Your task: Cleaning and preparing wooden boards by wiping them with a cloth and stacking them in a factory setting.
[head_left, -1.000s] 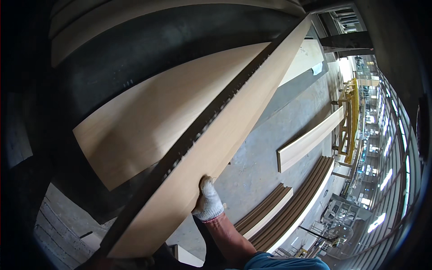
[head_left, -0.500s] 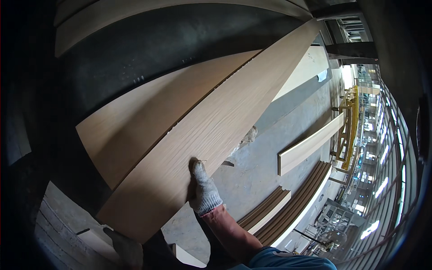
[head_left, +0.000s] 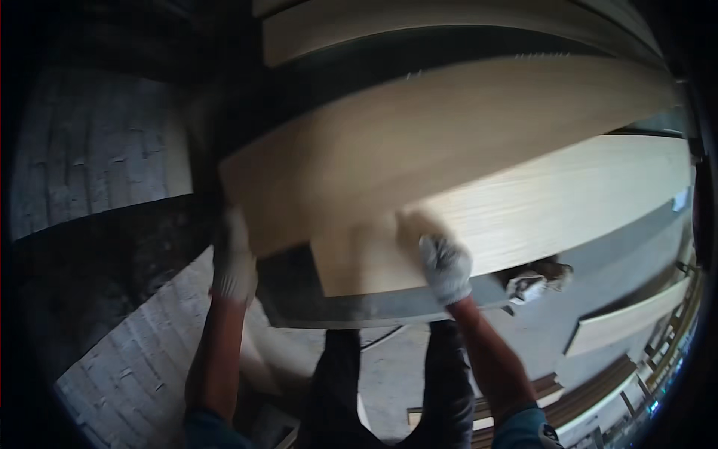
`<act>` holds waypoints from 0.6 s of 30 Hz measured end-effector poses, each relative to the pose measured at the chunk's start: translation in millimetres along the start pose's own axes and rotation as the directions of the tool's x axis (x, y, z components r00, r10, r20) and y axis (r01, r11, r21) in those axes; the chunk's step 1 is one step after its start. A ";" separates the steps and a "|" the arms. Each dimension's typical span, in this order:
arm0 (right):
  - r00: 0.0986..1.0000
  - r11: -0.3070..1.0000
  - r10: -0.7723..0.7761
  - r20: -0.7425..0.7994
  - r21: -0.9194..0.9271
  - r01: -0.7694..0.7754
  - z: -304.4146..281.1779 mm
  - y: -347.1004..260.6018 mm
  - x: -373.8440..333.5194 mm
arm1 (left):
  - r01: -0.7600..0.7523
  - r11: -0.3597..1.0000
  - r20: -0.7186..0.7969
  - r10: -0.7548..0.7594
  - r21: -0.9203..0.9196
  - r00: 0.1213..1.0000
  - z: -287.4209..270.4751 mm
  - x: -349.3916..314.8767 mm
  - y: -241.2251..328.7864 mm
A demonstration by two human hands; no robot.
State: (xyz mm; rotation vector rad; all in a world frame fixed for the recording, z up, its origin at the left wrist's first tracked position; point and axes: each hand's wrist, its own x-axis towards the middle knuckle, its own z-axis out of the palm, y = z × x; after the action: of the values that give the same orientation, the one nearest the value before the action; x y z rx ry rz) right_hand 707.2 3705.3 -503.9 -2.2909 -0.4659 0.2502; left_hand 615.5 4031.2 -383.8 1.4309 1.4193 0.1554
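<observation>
A long tan wooden board (head_left: pixel 419 120) spans the work surface, overlapping a paler wooden board (head_left: pixel 553 202) on its near side. My left hand (head_left: pixel 234 258), in a whitish knit glove, is closed at the near left corner of the tan board. My right hand (head_left: pixel 445 266), gloved alike, is over the pale board's near edge, close to the tan board's long edge. Motion smears its fingers, so I cannot tell whether they grip anything. Beneath the boards shows a dark grey surface (head_left: pixel 288 280).
More boards (head_left: pixel 419 19) lie along the far side. A crumpled whitish cloth bundle (head_left: pixel 527 284) sits right of my right hand. Another board (head_left: pixel 628 318) and brown profiled strips (head_left: pixel 591 389) are at the lower right. Pale slatted stacks (head_left: pixel 123 367) stand to my left.
The view has swung left, bringing my left hand into sight. The board that slanted across the view no longer slants so steeply, and more of the pale board shows. My right hand has moved off its earlier grip.
</observation>
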 end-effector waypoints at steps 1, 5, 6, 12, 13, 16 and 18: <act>0.981 0.993 -0.103 -0.166 -0.081 0.091 10.8 -11.4 34.8 | -0.083 0.994 0.209 0.095 -0.066 0.973 -0.4 21.2 25.2; 0.950 0.961 -0.176 -0.256 -0.253 0.110 39.5 -27.9 115.2 | -0.070 0.997 0.194 0.061 0.038 0.979 34.9 89.2 94.9; 0.959 0.962 -0.171 -0.228 -0.249 0.113 44.5 -27.3 117.0 | -0.064 0.996 0.189 0.050 0.067 0.981 45.3 102.5 108.3; 0.981 0.968 -0.104 -0.163 -0.243 0.062 46.1 -19.5 115.3 | -0.023 1.000 0.238 0.019 0.013 0.971 104.9 180.6 166.1; 0.984 0.966 -0.095 -0.150 -0.252 0.055 46.9 -20.0 115.4 | -0.046 0.999 0.220 0.039 0.024 0.975 109.1 193.0 173.4; 0.986 0.956 -0.092 -0.141 -0.291 0.047 43.0 -18.0 115.9 | -0.066 0.997 0.245 0.054 0.041 0.968 119.5 231.7 196.2; 0.977 0.942 -0.125 -0.172 -0.330 0.063 38.3 -15.4 117.0 | -0.068 0.996 0.262 0.049 0.061 0.964 126.3 259.6 209.0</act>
State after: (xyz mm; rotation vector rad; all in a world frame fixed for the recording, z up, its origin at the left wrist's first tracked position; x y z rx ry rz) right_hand 798.0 3787.6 -523.1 -2.5705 -0.5486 -0.1031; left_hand 913.5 4220.6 -432.2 1.4915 1.1771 -0.0451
